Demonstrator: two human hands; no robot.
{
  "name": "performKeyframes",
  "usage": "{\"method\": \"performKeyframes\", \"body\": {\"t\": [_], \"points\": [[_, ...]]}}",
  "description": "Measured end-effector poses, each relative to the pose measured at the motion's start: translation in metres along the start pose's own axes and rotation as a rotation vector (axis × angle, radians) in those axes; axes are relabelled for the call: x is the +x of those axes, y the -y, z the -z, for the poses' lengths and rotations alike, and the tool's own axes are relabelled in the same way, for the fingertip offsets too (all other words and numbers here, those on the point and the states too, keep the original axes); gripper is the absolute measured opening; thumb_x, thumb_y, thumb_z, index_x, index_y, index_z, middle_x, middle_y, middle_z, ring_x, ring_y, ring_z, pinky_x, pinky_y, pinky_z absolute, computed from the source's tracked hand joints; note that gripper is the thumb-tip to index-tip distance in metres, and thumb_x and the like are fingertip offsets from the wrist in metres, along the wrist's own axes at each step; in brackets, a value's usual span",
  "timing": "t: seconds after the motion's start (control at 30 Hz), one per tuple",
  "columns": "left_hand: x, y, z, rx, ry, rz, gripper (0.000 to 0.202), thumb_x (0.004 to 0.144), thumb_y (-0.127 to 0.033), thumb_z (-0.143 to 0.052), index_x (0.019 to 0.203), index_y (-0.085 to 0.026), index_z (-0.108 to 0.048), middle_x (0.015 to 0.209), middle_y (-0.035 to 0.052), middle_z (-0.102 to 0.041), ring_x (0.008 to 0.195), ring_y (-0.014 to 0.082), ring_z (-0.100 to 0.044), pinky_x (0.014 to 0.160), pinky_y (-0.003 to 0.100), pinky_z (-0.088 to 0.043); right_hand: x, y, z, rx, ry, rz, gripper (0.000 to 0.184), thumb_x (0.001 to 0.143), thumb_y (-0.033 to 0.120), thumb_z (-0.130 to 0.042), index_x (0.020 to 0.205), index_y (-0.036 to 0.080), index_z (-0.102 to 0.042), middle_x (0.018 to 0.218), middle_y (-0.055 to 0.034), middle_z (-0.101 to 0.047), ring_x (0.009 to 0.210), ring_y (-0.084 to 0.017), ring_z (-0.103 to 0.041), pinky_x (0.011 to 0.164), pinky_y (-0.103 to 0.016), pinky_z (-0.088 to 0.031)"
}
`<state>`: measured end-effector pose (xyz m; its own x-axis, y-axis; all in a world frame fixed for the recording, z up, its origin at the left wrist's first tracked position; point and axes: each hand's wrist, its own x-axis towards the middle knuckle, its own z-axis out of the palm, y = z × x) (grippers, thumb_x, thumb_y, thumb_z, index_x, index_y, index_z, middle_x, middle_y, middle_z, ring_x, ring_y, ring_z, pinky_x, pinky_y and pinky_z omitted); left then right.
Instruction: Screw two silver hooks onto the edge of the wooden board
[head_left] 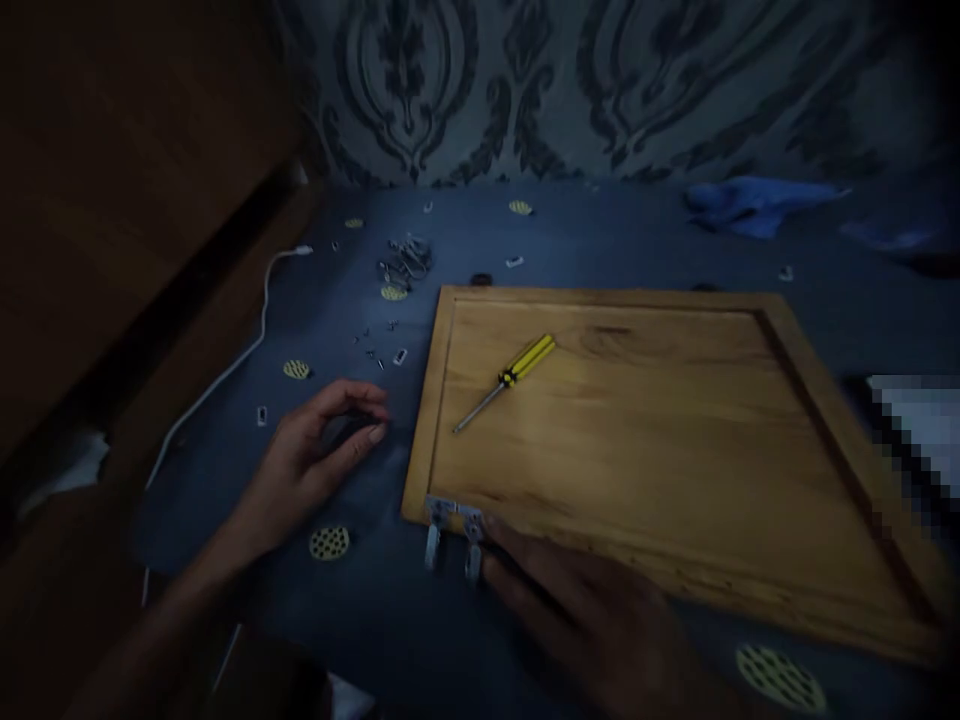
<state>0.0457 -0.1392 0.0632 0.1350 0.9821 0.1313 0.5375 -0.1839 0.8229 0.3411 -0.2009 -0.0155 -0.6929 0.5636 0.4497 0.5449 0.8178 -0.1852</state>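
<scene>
The left hand (pixel 322 450) is resting on the blue-covered work surface (pixel 360 620) just left of the wooden cabinet door panel (pixel 675 450). Its fingers are curling in toward the thumb in a narrow pinch, and the dim light is hiding whether anything small sits between them. The right hand (pixel 592 610) is lying low at the panel's near edge, fingers extended and fairly flat. Its fingertips are touching the metal hinge bracket (pixel 452 530) without closing round it. That bracket is sitting at the panel's near left corner, with two prongs hanging over the edge onto the surface. Whether any screw is seated in it cannot be told. The yellow-handled screwdriver (pixel 506 380) is lying unheld on the panel face, well apart from both hands. Loose screws (pixel 375 345) are lying scattered beyond the left hand, and a larger heap of metal fittings (pixel 405 260) is lying farther back. In judgement, the fitting is standing at an early stage: one bracket is placed at the corner, fastening is unconfirmed, and most hardware is lying unused. Yellow perforated discs (pixel 329 543) are lying about, and a white cable (pixel 255 330) is trailing along the left.
</scene>
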Motion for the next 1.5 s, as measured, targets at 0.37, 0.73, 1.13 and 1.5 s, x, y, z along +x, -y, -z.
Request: {"method": "performKeyframes", "body": {"t": [0.37, 0.73, 1.13, 1.5], "points": [[0.068, 0.053, 0.023, 0.392, -0.104, -0.056, 0.021, 0.096, -0.033, -0.054, 0.103, -0.020, -0.069, 0.097, 0.0061, -0.074, 0.089, 0.0233, -0.069, 0.079, 0.034, -0.054, 0.011, -0.011, 0.010, -0.005, 0.008, 0.100, 0.041, 0.101, 0.009, -0.049, 0.132, 0.024, -0.072, 0.130, -0.0085, -0.078, 0.100, -0.018, -0.079, 0.081, -0.026, -0.067], [0.067, 0.055, 0.005, 0.604, 0.024, -0.226, 0.024, 0.100, -0.029, -0.055, 0.105, -0.021, -0.077, 0.097, 0.0079, -0.070, 0.098, 0.0273, -0.063, 0.090, 0.041, -0.051, 0.011, -0.001, 0.003, -0.051, -0.026, 0.046, 0.040, 0.102, 0.008, -0.044, 0.126, 0.021, -0.074, 0.125, -0.0092, -0.079, 0.099, -0.017, -0.077, 0.079, -0.027, -0.065], [0.062, 0.048, 0.019, 0.626, 0.080, -0.109, 0.017, 0.101, -0.032, -0.059, 0.098, -0.020, -0.070, 0.091, 0.0006, -0.063, 0.087, 0.0203, -0.058, 0.083, 0.034, -0.046, 0.035, 0.002, 0.030, -0.066, -0.019, 0.052, 0.046, 0.110, 0.008, -0.030, 0.110, 0.014, -0.076, 0.114, -0.0099, -0.080, 0.089, -0.015, -0.076, 0.068, -0.028, -0.061], [0.051, 0.037, 0.016, 0.521, -0.044, -0.046, 0.012, 0.100, -0.030, -0.066, 0.099, -0.018, -0.068, 0.089, -0.0047, -0.068, 0.077, 0.0141, -0.056, 0.076, 0.026, -0.045, 0.032, 0.005, 0.026, -0.063, -0.031, 0.041, 0.039, 0.110, 0.009, -0.035, 0.112, 0.014, -0.074, 0.114, -0.0089, -0.081, 0.085, -0.015, -0.076, 0.064, -0.028, -0.060]]}}
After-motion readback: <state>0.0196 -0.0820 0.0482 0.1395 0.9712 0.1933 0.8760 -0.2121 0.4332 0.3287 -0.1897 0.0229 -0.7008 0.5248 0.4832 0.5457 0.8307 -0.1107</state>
